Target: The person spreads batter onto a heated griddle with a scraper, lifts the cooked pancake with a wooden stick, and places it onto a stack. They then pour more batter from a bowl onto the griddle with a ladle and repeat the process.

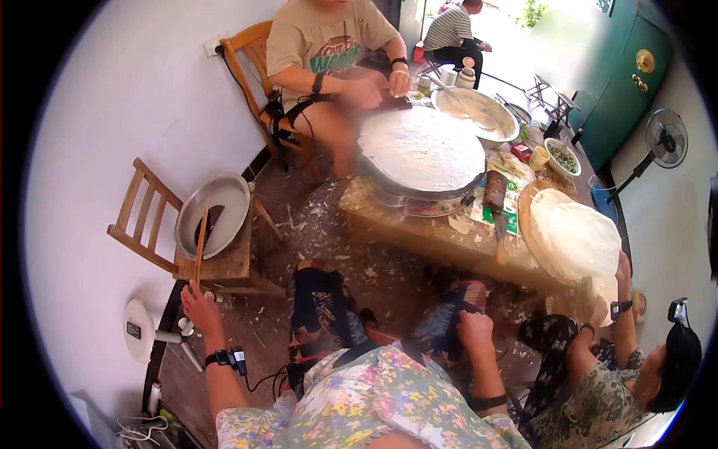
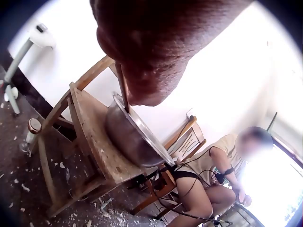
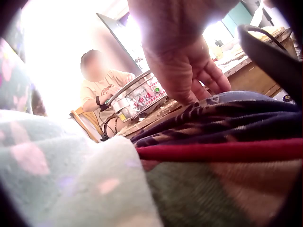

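Observation:
My left hand (image 1: 200, 308) grips a pair of wooden chopsticks (image 1: 200, 247) by one end. Their far end reaches into a metal basin (image 1: 188, 238) on the seat of a wooden chair (image 1: 142, 198); something dark lies inside it. In the left wrist view the hand (image 2: 147, 66) hangs above the basin's rim, its fingers mostly hidden behind the palm. My right hand (image 1: 476, 329) rests on my right leg, holding nothing, with loosely curled fingers (image 3: 215, 78) on the dark patterned cloth.
Across the low table (image 1: 419, 232), a seated person (image 1: 329, 60) works by a round griddle (image 1: 389, 183) covered in white batter. A batter bowl (image 1: 516, 133) and a stack of thin flatbreads (image 1: 580, 239) stand further right, where another person (image 1: 598, 396) sits. Scraps litter the floor.

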Demonstrator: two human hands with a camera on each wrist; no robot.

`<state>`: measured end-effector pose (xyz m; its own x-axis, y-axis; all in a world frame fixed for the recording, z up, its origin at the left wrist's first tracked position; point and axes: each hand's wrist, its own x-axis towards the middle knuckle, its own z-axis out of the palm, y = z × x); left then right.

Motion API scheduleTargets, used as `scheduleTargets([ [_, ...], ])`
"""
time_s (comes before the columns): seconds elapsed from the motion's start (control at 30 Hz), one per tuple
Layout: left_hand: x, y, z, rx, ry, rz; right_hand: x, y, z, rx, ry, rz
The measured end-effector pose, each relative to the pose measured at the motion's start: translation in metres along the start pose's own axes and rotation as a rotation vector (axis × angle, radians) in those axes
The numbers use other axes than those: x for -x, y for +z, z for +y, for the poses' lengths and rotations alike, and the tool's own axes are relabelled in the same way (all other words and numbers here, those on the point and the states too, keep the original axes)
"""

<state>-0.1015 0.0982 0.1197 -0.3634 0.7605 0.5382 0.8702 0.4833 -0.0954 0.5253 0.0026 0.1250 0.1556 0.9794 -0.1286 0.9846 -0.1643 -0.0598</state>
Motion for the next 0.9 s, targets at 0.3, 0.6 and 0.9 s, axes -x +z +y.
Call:
scheduleTargets([
  [0.3,-0.024,0.034,-0.032,-0.112,-0.159,-0.277,-0.004,-0.011,-0.007,0.026,-0.042,-0.003],
  [0.6,-0.062,0.024,-0.005,0.152,-0.137,-0.460,-0.005,-0.014,-0.013,0.040,-0.006,-0.015],
  [0.9,-0.066,-0.039,-0.016,0.185,0.020,-0.526,-0.007,-0.009,-0.010,0.051,-0.061,0.036],
])
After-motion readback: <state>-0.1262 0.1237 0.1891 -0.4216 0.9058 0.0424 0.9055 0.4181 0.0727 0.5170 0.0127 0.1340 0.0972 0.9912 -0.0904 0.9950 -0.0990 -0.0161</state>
